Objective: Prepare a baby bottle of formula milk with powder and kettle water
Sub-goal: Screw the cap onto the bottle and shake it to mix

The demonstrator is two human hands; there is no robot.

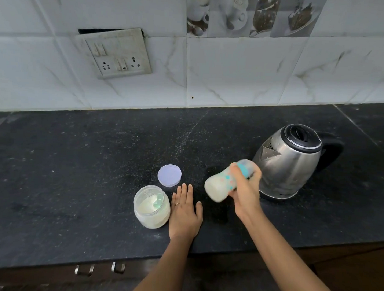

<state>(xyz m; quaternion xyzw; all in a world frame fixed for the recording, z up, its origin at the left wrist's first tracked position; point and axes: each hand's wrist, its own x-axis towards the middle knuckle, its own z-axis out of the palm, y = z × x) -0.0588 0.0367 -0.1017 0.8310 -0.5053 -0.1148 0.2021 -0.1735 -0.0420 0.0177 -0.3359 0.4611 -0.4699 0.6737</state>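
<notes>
Right hand (pixel 246 191) curled around the upper part of the baby bottle (pixel 220 186), thumb on the near side, fingers wrapped behind. Bottle held off the counter and tilted almost onto its side: pale base toward the lower left, teal collar end toward the upper right. Blurred, with milky liquid inside. Judged from that: the shaking step, mixing powder into water, late in the task. Teat or cap end too blurred to make out.

Left hand (pixel 186 211) flat on the dark stone counter (pixel 76 162), palm down, fingers straight and close together, holding nothing. Just left of it, the open powder jar (pixel 151 207), partly full of cream powder, with a pale green scoop (pixel 159 202) resting inside. Just beyond the fingertips, a round lilac lid (pixel 169 175) lying flat, apart from the jar.

Behind and right of the bottle, the steel kettle (pixel 291 163), black lid closed, spout toward the bottle, handle pointing away to the right.

Likely next: a check for lumps, then the bottle set upright on the counter between left hand and kettle, and the jar capped with the free hand. Firm grip needed; possible leak at the collar if loose.

Further back, a tiled wall with a socket plate (pixel 118 54).
</notes>
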